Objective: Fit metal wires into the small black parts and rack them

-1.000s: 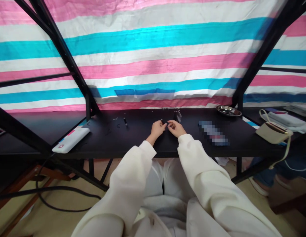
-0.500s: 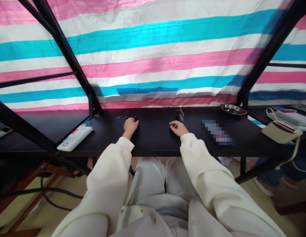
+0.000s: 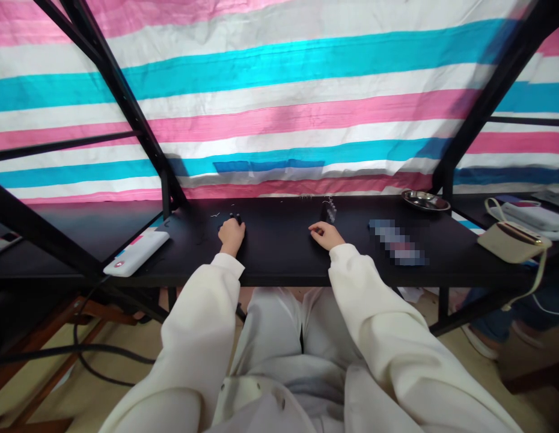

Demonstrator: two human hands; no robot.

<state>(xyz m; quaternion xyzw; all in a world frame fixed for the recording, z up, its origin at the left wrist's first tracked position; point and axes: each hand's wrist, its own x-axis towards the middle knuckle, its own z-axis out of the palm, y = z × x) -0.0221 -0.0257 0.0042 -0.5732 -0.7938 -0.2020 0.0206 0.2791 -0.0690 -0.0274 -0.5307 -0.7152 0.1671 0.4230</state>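
Two Hands Apart on a Black Table

The left hand (image 3: 232, 233), fingers curled, meets small black pieces (image 3: 238, 217) toward the left; whether it grips them is unclear. The right hand (image 3: 327, 235) lies near the clear item (image 3: 332, 211) toward the table's (image 3: 279, 255) far edge. A metal dish (image 3: 426, 202) sits by the far right corner.

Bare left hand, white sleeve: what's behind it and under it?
Just beyond the bare left hand, two small dark tips show against the flat black tabletop. Whatever lies under the hand is covered; what the tips belong to is unclear.
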